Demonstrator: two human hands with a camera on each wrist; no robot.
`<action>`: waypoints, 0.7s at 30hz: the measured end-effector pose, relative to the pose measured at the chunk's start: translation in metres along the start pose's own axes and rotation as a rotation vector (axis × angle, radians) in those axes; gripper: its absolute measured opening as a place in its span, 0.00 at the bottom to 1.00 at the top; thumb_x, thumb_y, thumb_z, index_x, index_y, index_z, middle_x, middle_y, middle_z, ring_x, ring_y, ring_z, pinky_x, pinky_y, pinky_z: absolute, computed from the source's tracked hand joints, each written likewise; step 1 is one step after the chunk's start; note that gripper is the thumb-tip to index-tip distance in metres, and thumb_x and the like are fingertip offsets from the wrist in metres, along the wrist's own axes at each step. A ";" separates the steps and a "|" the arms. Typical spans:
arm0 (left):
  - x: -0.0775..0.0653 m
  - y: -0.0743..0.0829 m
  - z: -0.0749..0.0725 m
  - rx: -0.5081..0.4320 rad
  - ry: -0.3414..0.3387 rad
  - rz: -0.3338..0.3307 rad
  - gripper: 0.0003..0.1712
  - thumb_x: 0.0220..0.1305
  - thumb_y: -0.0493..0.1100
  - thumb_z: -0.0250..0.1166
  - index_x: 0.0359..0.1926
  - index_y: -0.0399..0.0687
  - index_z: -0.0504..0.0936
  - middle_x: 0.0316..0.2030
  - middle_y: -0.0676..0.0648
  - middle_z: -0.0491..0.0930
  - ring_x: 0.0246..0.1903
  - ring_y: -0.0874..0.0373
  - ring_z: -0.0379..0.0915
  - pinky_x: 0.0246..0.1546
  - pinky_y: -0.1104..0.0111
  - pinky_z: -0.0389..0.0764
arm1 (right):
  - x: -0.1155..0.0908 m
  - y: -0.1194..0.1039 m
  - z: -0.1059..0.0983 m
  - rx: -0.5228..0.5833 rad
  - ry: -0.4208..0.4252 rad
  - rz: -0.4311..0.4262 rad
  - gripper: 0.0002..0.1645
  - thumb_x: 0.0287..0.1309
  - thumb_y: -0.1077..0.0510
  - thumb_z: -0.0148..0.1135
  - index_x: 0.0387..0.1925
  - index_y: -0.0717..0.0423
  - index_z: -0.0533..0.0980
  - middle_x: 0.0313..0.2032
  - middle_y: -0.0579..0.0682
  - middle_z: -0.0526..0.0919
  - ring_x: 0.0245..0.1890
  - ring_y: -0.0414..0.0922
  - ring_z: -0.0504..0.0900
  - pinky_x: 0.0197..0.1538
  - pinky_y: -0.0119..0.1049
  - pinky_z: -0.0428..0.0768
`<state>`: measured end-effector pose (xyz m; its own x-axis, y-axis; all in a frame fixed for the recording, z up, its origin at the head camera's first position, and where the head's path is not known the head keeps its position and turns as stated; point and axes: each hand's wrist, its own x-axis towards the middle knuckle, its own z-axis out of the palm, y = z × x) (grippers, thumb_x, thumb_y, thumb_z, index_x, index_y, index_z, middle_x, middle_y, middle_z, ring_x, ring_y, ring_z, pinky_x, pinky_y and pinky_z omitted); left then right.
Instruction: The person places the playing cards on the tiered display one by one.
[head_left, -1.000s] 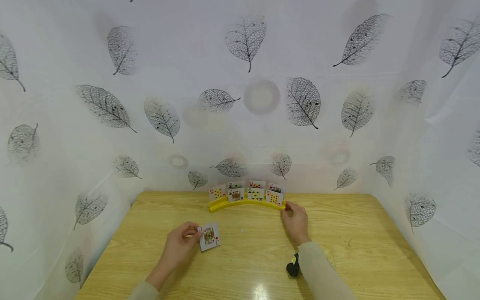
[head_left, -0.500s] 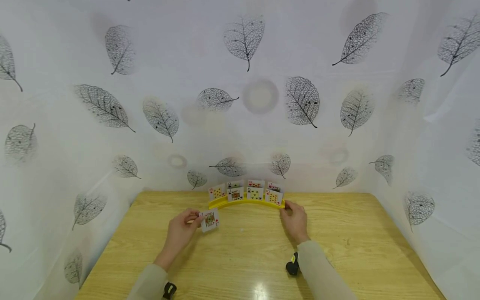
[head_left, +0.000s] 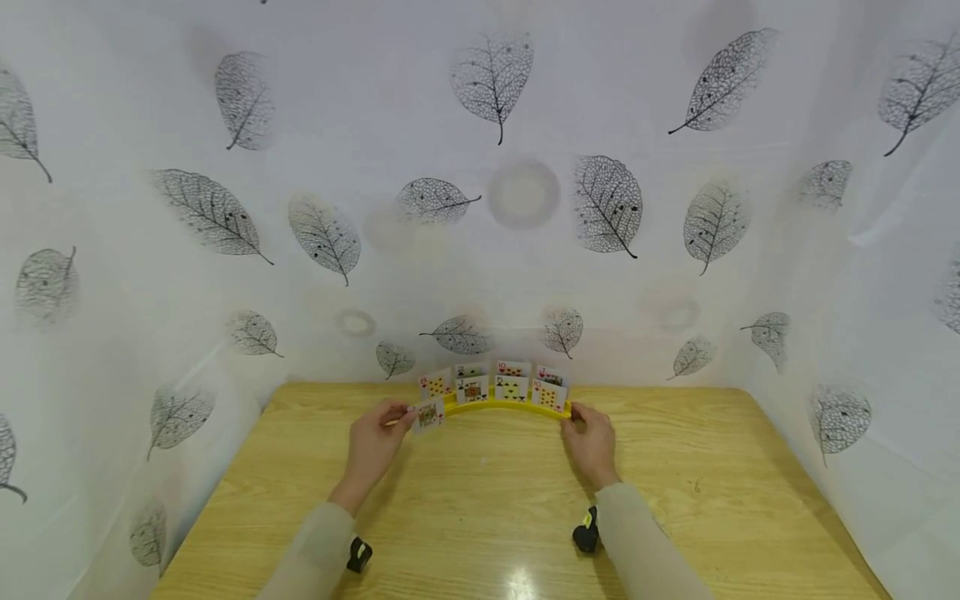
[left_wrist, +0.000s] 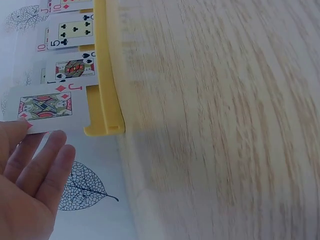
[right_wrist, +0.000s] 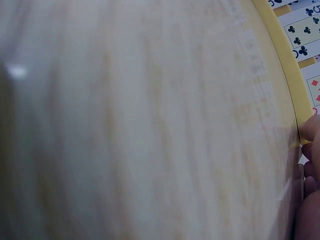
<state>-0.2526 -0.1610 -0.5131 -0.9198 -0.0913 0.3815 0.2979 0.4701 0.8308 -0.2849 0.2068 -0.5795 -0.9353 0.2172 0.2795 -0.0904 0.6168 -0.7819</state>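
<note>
My left hand [head_left: 375, 442] pinches a jack of diamonds [head_left: 429, 414] by its left edge, face toward me. The card overlaps the left end of a curved yellow card holder [head_left: 510, 407] in the head view. From the left wrist, the jack [left_wrist: 45, 106] appears right at the holder's end slot [left_wrist: 94, 110], its lower edge near the yellow rim. Several playing cards [head_left: 511, 388] stand in two rows in the holder, among them a five of clubs [left_wrist: 75, 31]. My right hand [head_left: 592, 446] grips the holder's right end, with the thumb [right_wrist: 311, 127] against its front.
A wooden table [head_left: 480, 500] lies under both hands. Behind it hangs a white curtain [head_left: 420, 275] with a leaf print, close to the holder's back. Small black devices hang at the left wrist [head_left: 359, 554] and right wrist [head_left: 587, 531].
My left hand has carried the jack of diamonds forward and slightly right, from over the table to the holder's left end. The right hand has stayed at the right end.
</note>
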 end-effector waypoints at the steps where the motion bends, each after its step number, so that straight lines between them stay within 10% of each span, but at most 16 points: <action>1: 0.001 -0.001 0.001 0.001 0.005 0.004 0.09 0.66 0.36 0.74 0.45 0.38 0.88 0.42 0.38 0.90 0.45 0.40 0.90 0.41 0.62 0.91 | 0.000 0.000 0.000 0.004 -0.005 0.005 0.24 0.66 0.61 0.68 0.61 0.69 0.80 0.54 0.66 0.87 0.59 0.62 0.79 0.67 0.60 0.74; 21: 0.019 -0.003 0.024 0.076 0.066 -0.012 0.09 0.67 0.39 0.74 0.44 0.39 0.88 0.43 0.39 0.91 0.43 0.42 0.90 0.43 0.54 0.91 | 0.000 0.000 0.001 0.009 0.026 -0.019 0.24 0.64 0.63 0.69 0.59 0.70 0.81 0.51 0.66 0.89 0.57 0.63 0.80 0.65 0.60 0.75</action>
<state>-0.2770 -0.1434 -0.5183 -0.9038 -0.1535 0.3994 0.2644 0.5335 0.8034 -0.2852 0.2063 -0.5805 -0.9243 0.2246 0.3087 -0.1118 0.6140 -0.7814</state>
